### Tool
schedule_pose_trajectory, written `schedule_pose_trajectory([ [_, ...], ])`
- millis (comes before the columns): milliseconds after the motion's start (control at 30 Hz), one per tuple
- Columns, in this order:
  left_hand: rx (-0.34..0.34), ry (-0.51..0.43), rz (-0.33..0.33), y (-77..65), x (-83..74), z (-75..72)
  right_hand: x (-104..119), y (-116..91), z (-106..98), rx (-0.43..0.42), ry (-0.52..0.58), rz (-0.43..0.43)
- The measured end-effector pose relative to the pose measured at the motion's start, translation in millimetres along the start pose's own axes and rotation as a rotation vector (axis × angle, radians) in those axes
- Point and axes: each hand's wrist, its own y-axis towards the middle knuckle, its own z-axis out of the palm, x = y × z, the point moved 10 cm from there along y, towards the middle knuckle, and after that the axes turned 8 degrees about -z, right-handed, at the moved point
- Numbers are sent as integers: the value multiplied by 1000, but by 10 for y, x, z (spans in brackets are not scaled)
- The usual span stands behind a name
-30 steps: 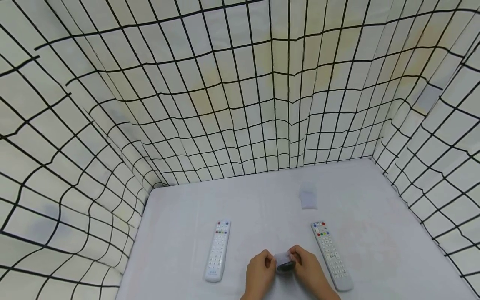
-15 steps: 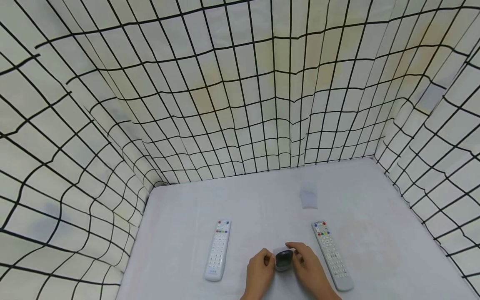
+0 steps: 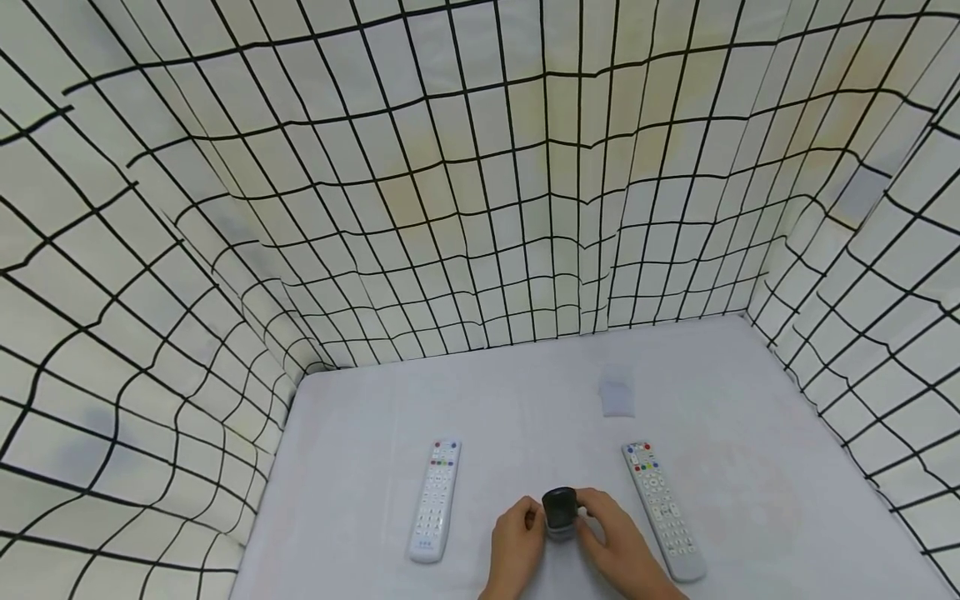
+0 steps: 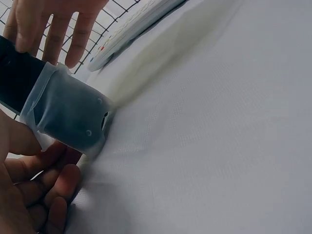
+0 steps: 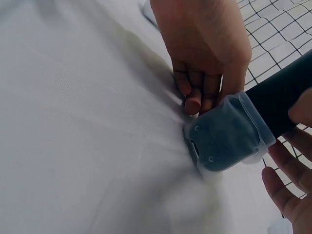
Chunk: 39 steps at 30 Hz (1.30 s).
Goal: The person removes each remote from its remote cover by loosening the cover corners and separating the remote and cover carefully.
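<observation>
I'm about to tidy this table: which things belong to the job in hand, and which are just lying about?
In the job:
dark device, partly sleeved
translucent sleeve, around its end
left hand, pinching the sleeve
right hand, holding the device

Lying about, it seems:
white remote, left
grey remote, right
flat translucent pouch, further back; possibly a spare sleeve
</observation>
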Motion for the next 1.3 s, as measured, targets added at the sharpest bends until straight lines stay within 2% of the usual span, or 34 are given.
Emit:
schedule_pose_trajectory([
  [200, 5, -37, 13, -24, -6, -22, 57, -4, -61, -77, 10, -87],
  [300, 30, -55, 4, -31, 12, -13, 49, -4, -76, -101, 35, -76],
  [367, 57, -63, 4, -39, 19, 3, 18, -3, -76, -104, 66, -36],
  [533, 152, -122, 38, -67, 15, 38, -126, -13, -99, -128, 124, 132],
  [700, 315, -263, 101, -119, -28, 101, -194, -23, -180, -166, 190, 232],
  [833, 457, -324, 72, -168, -9, 209, -215, -14, -260, -190, 273, 299],
  [900, 495, -317, 48, -192, 3, 258, -237, -11, -299, -202, 297, 332],
  [1000, 505, -296, 48, -221, -10, 289, -292, -15, -331, -207, 345, 398],
  [1133, 484, -296, 80, -242, -62, 278, -370, -43, -340, -199, 409, 493],
  [1300, 451, -294, 109, -270, -143, 237, -410, -53, -343, -206, 466, 522],
])
